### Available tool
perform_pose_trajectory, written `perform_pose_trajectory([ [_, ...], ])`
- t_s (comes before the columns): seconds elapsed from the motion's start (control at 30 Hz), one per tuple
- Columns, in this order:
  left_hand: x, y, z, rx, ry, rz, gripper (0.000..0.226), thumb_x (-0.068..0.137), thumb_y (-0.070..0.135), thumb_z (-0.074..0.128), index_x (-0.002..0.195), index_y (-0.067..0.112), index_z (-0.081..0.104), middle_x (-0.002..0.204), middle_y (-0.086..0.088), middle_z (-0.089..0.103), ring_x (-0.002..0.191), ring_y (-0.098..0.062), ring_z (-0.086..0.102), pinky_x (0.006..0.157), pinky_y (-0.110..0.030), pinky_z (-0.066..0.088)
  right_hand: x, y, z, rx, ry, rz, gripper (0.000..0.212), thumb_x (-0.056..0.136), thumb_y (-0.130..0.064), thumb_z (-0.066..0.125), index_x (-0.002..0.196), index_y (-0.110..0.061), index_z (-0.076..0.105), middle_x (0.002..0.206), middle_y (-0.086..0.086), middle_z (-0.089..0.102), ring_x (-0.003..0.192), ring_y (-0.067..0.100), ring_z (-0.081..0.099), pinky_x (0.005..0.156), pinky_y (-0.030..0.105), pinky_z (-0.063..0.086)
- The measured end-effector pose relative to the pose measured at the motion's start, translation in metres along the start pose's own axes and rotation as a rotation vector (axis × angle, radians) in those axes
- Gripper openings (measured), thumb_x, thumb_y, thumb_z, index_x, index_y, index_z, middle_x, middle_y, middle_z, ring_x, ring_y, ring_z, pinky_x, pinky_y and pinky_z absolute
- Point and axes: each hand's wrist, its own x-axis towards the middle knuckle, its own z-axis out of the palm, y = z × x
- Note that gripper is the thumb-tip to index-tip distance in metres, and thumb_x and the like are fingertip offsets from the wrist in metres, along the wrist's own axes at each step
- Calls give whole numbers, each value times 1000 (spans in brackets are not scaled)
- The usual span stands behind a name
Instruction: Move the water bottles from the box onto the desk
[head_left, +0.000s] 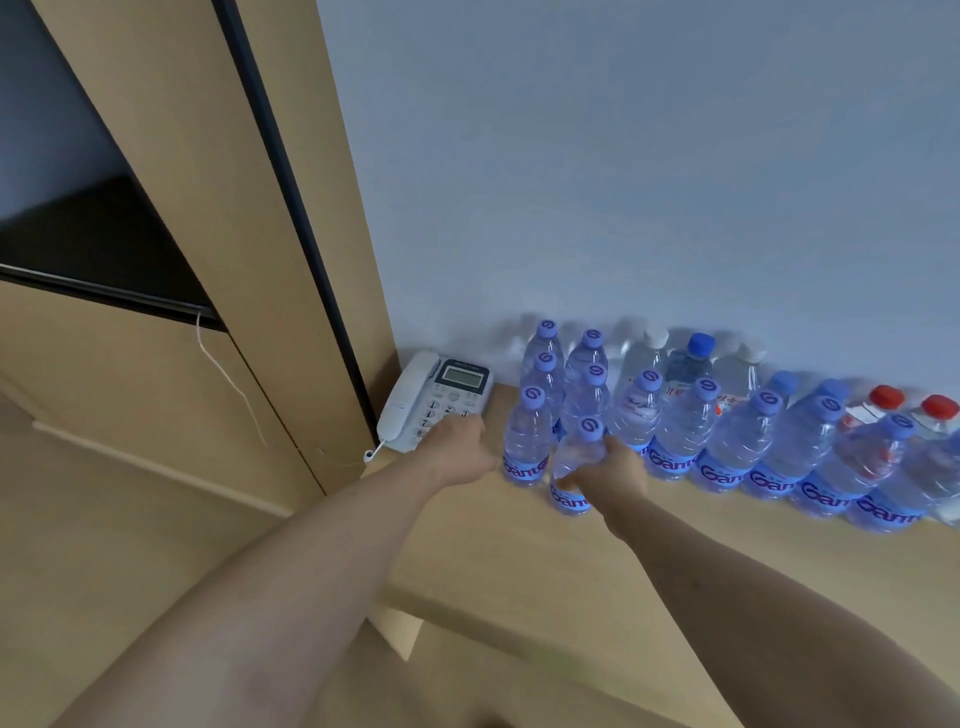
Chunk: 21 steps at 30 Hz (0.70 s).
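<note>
Several clear water bottles with purple caps and blue labels stand in rows on the wooden desk (519, 561) against the wall. My right hand (615, 470) grips the nearest bottle (574, 467), which stands at the front of the group. My left hand (460, 447) is beside the bottle at the left end (527, 441), its fingers at the bottle's side; whether they curl round it I cannot tell. The box is out of view.
A white desk phone (436, 397) sits at the desk's back left corner, just behind my left hand. A wooden cabinet panel (218, 260) rises on the left. Bottles with white, blue and red caps (885, 397) stand further right along the wall.
</note>
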Motion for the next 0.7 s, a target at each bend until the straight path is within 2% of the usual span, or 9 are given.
perform_pose_trajectory([
  [0.1, 18, -7, 3, 3, -25, 25, 50, 87, 33, 71, 130, 10, 58, 130, -15, 58, 113, -31, 57, 84, -33, 47, 7, -6, 6, -25, 71, 6, 44, 64, 1, 84, 92, -21, 59, 95, 5, 66, 85, 25, 63, 75, 42, 56],
  [0.2, 31, -14, 3, 19, -47, 48, 51, 88, 37, 70, 131, 12, 58, 131, -14, 58, 115, -31, 58, 81, -31, 44, 12, -11, 12, -2, 154, 19, 41, 69, 6, 77, 101, -13, 61, 94, 6, 64, 87, 29, 63, 70, 40, 55],
  [0.33, 42, -23, -2, 26, -80, 97, 48, 88, 36, 70, 129, 13, 59, 130, -13, 58, 112, -30, 59, 81, -30, 46, 9, -11, 23, 38, 228, 39, 46, 71, 8, 70, 111, -11, 62, 106, 14, 65, 87, 31, 61, 57, 28, 45],
  [0.43, 49, -27, -3, 22, -88, 113, 48, 87, 35, 70, 128, 13, 60, 128, -12, 59, 112, -30, 60, 83, -31, 48, 7, -11, 26, 24, 257, 33, 46, 72, 4, 69, 113, -15, 61, 109, 12, 65, 93, 31, 63, 65, 34, 53],
  [0.6, 46, -32, -4, 45, -111, 171, 46, 88, 31, 69, 128, 11, 61, 125, -12, 61, 108, -30, 62, 86, -33, 52, -1, -19, 27, -84, 264, 59, 77, 74, -3, 76, 142, -19, 44, 124, 8, 61, 109, 32, 61, 89, 47, 56],
  [0.7, 42, -37, -7, 20, -121, 211, 47, 86, 33, 72, 128, 14, 61, 126, -10, 61, 104, -26, 61, 84, -32, 52, -17, -24, 31, -120, 296, 87, 90, 71, -7, 80, 148, -21, 34, 132, 13, 51, 101, 30, 54, 79, 43, 53],
])
